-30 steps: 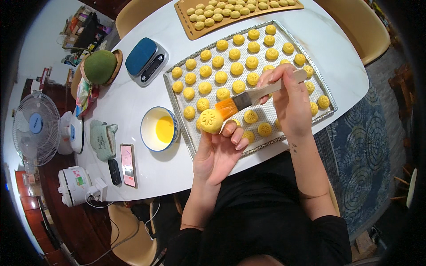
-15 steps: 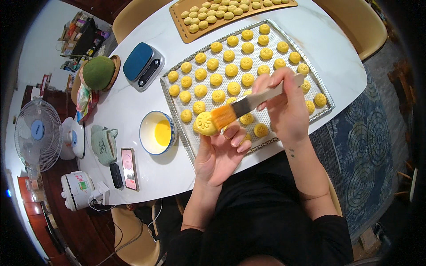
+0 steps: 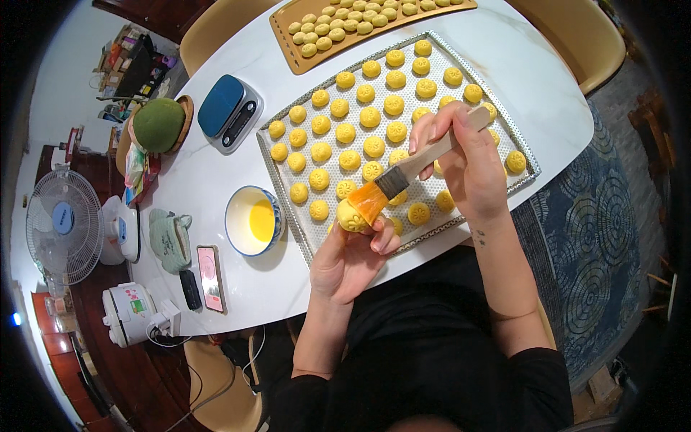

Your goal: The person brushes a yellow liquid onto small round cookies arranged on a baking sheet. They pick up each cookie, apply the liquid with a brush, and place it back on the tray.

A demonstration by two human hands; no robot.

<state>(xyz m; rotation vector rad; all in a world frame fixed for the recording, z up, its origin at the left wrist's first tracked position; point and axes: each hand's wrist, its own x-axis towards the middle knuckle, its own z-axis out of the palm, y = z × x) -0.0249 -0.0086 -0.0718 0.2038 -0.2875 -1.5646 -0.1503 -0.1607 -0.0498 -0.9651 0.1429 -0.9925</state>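
Note:
Between the fingertips of my left hand [image 3: 349, 263] is a small round yellow pastry [image 3: 350, 217] with a flower pattern pressed into it. My right hand [image 3: 468, 165] is closed round the pale wooden handle of a pastry brush [image 3: 425, 160]. Its orange bristles lie against the pastry's side. Beneath both hands a perforated metal tray [image 3: 299, 229] carries rows of similar yellow pastries [image 3: 370, 117]; my hands hide some of them. A white and blue bowl [image 3: 241, 214] with yellow liquid, apparently egg wash, stands left of the tray.
Behind the tray lies a gold baking pan [image 3: 306, 65] of plain dough balls. To the left are a kitchen scale [image 3: 229, 108], a green pomelo-like fruit [image 3: 160, 125], a pouch [image 3: 169, 241], a phone [image 3: 211, 277], a white rice cooker [image 3: 128, 313] and a fan [image 3: 65, 219].
The held pastry has shifted right and slightly nearer me, and its patterned face has tilted. The brush has moved with it, its bristles now bent against the pastry's side.

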